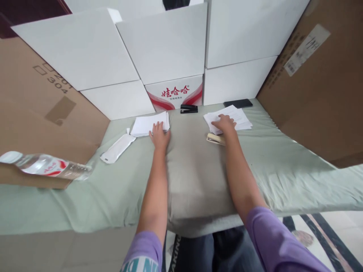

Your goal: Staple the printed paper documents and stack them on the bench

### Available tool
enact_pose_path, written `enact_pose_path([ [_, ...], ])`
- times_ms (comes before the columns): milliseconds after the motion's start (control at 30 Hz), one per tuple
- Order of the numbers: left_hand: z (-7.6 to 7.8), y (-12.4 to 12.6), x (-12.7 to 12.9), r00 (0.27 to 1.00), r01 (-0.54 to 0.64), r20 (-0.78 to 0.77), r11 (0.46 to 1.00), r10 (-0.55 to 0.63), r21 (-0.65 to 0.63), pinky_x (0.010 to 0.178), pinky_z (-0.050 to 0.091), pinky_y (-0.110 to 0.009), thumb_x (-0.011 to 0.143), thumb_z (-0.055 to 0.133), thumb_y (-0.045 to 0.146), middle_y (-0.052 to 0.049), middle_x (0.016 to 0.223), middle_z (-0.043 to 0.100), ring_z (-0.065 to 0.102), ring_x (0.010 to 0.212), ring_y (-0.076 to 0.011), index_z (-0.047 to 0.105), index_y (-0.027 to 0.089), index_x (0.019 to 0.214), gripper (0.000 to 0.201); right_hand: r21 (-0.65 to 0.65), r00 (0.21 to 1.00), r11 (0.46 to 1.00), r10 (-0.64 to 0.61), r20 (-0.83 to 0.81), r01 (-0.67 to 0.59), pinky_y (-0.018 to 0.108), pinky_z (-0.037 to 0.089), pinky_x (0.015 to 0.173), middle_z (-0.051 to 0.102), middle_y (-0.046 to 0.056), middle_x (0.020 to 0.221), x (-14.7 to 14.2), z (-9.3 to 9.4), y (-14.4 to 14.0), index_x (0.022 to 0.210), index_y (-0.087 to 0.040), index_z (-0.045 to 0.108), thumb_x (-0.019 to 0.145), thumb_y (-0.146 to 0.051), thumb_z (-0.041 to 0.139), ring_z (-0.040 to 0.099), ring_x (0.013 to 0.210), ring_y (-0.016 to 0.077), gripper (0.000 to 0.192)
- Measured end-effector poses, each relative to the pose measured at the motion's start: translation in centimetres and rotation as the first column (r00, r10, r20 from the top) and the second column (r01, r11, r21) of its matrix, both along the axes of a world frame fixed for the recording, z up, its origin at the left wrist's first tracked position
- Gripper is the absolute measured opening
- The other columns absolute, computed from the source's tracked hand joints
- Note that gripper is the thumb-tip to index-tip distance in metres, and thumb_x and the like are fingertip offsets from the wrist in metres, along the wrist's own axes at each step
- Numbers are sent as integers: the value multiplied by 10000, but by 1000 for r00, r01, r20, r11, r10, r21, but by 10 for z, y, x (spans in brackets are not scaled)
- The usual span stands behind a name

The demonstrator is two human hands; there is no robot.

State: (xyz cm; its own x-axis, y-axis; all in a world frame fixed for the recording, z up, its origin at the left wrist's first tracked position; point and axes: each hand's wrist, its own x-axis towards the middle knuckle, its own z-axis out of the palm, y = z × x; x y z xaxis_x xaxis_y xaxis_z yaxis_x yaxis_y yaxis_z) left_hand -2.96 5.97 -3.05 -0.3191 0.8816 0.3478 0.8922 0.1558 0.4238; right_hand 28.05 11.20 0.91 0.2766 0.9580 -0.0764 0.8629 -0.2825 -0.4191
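Note:
My left hand (pixel 159 136) rests with fingers spread on the right edge of a stack of white paper (pixel 144 124). Over a looser, fanned pile of papers (pixel 239 118) lies my right hand (pixel 224 124), its fingers apart and pressing on the top sheet. Just below that hand is a cream stapler (pixel 214 139), partly covered by my forearm. A black stapler (pixel 189 108) stands at the back between the two piles. Beside the left stack lies a white, flat packet (pixel 117 148).
White boxes (pixel 170 41) form a wall at the back. Large cardboard cartons flank the table, one on the left (pixel 31 98) and one on the right (pixel 320 98). A water bottle (pixel 48 166) is at the left. A dark, flat object (pixel 238 103) lies behind the right papers.

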Motion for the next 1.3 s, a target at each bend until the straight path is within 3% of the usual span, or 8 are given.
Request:
enact_pose_path([
  [100,3,14,-11,998,35,-44,982,-44,-186,1228,150,-570,934,530,440,-144,1554,491,409,1460,-321,391,216,1556,675,107,999,994,-24,-38,28,536,288,1090,517,170,1413,-6,11,-1,1399,-202,544,850,-460,598,443,1311,391,609],
  [200,4,17,-16,992,40,-108,971,-67,-237,1229,142,-553,962,490,451,-137,1385,651,586,1289,-310,493,224,1499,584,175,997,984,-2,-79,16,543,289,1081,524,176,1410,-11,24,-5,1398,-195,538,854,-447,587,452,1295,387,601],
  [300,6,11,-17,988,26,-144,971,-62,-239,1190,251,-478,958,514,465,-118,1297,705,622,1228,-288,585,237,1421,521,219,993,976,41,-107,-17,563,295,1070,542,177,1396,-18,35,-10,1376,-206,538,852,-439,586,461,1280,384,575],
  [467,7,4,-20,990,34,-127,971,-66,-238,968,432,-360,942,558,493,-99,1307,701,631,1190,-279,634,270,1370,488,261,982,963,112,-152,-69,607,290,1072,582,165,1367,-28,44,-16,1343,-227,552,839,-442,587,489,1265,389,549],
  [700,8,9,-22,990,-32,-143,979,3,-203,807,451,-366,1046,281,439,-176,1114,738,682,1018,-314,646,238,1316,496,273,970,957,153,-190,-97,645,301,1062,614,161,1342,-31,49,-19,1309,-243,564,833,-444,588,531,1250,385,517],
  [867,7,12,-29,989,-109,-118,984,92,-143,788,460,-372,1050,251,382,-206,995,726,692,933,-311,641,167,1233,481,282,955,952,189,-228,-121,605,320,1068,638,157,1309,-32,54,-23,1293,-224,573,845,-452,580,567,1215,360,503],
  [1100,9,11,-42,980,199,36,975,-196,-95,923,475,-293,880,572,218,-114,1157,761,692,1053,-223,695,175,1254,396,272,938,947,244,-248,-174,609,348,1069,662,164,1292,-41,50,-24,1292,-213,598,853,-444,583,580,1225,365,496],
  [1300,8,10,-41,990,136,-26,986,-140,-100,925,473,-315,922,534,300,-117,1150,766,688,1054,-249,763,199,1176,357,255,928,944,273,-253,-209,587,349,1089,655,145,1316,-46,53,-28,1318,-227,590,868,-449,589,586,1232,345,502],
])
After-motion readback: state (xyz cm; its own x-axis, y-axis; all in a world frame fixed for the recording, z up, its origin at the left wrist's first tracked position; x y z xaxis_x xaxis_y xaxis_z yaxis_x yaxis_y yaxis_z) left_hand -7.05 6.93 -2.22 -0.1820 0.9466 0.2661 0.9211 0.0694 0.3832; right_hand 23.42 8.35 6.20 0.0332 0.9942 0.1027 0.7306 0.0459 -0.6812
